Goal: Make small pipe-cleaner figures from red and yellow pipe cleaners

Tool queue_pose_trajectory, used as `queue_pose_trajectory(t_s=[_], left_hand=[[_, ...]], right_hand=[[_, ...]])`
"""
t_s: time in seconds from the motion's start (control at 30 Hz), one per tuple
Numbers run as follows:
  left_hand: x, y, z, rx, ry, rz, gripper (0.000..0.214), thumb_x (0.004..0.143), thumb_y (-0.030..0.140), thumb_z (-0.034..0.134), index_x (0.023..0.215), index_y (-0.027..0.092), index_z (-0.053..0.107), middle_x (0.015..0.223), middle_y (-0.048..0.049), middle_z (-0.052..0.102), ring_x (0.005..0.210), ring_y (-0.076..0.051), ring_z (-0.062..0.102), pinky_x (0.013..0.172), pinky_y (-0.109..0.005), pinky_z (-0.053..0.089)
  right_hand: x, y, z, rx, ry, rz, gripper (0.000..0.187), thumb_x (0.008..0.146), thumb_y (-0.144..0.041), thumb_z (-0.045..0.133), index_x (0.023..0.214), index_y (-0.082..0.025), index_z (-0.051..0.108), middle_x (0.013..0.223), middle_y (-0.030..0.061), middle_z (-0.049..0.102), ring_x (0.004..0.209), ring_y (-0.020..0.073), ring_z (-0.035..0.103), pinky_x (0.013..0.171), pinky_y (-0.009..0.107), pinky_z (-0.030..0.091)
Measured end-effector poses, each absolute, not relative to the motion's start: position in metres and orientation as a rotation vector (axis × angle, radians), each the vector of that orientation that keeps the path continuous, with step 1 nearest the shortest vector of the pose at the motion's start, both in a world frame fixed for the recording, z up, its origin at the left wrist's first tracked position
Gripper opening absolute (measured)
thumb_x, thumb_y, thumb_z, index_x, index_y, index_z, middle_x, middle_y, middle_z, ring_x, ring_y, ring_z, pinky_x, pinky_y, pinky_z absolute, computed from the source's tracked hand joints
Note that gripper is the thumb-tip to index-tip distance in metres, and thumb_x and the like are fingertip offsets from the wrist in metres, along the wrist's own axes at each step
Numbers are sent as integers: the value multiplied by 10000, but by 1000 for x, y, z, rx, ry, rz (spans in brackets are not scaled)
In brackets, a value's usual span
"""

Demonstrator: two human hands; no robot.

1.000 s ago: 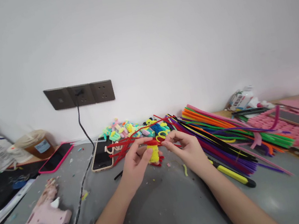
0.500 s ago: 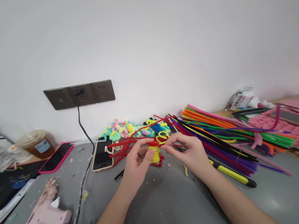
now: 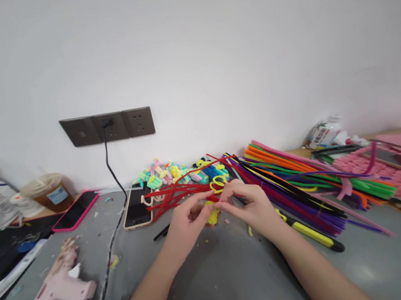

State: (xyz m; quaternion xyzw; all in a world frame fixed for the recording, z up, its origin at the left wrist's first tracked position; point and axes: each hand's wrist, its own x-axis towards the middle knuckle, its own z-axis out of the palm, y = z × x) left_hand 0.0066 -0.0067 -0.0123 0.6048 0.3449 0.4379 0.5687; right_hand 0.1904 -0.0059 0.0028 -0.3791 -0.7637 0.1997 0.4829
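Note:
My left hand is closed in a pinch around a small yellow pipe-cleaner piece, whose lower part shows below the fingertips. My right hand meets it at the upper right of the piece, thumb and forefinger pressed together; what lies between them is too small to make out. Just behind the fingertips lie scissors with yellow handles. Red pipe cleaners spread out behind my left hand.
A glue gun lies at left, its cord running to the wall socket. Two phones, a drink cup and small pastel pieces stand further back. Bundled pipe cleaners and a yellow-black cutter lie at right.
My hands have drawn closer together over the yellow piece. The piece has tilted, and its red lower ends no longer show clearly beneath it.

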Motion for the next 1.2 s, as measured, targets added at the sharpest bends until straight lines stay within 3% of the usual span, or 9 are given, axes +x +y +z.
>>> queue_pose_trajectory(t_s=[0.2,0.5,0.67,0.87,1.0,1.2], left_hand=[[6,-9,-7,1492,761,872,434,892,454,593,1228,191,672,796,-61,711,679,-161,630,579,-236,536],[4,-9,-6,1623,703,780,452,946,476,479,1219,178,682,793,-61,638,652,-142,575,524,-205,501],[5,-12,-4,1632,745,766,483,960,505,423,1152,165,706,772,-36,599,542,-100,510,523,-218,474],[5,-11,-9,1757,751,776,378,925,443,522,1110,162,694,844,-26,573,524,-72,482,501,-200,441],[6,-13,-8,1719,808,817,320,886,378,598,1138,182,606,946,-44,619,621,-98,525,548,-199,467],[7,-12,-8,1606,820,896,213,835,335,659,923,182,540,838,10,552,672,-108,524,599,-210,459]], right_hand=[[190,-6,9,-877,-1859,676,373,849,-485,675,617,-206,589,565,-39,405,554,139,396,564,283,357],[192,-4,3,-918,-1715,1192,287,814,-450,707,738,-207,573,529,-77,432,493,130,537,499,246,419],[191,-3,3,-967,-1716,1141,295,793,-430,728,712,-191,576,491,-99,364,456,91,415,476,224,353],[188,-4,7,-968,-1692,1108,340,768,-468,739,682,-199,551,496,-88,394,459,90,376,451,218,321],[187,-4,5,-977,-1697,1093,350,767,-478,732,672,-200,542,520,-86,378,471,88,332,457,220,296],[187,-3,2,-973,-1700,1164,323,792,-472,711,714,-202,552,549,-69,447,489,103,390,491,236,322]])
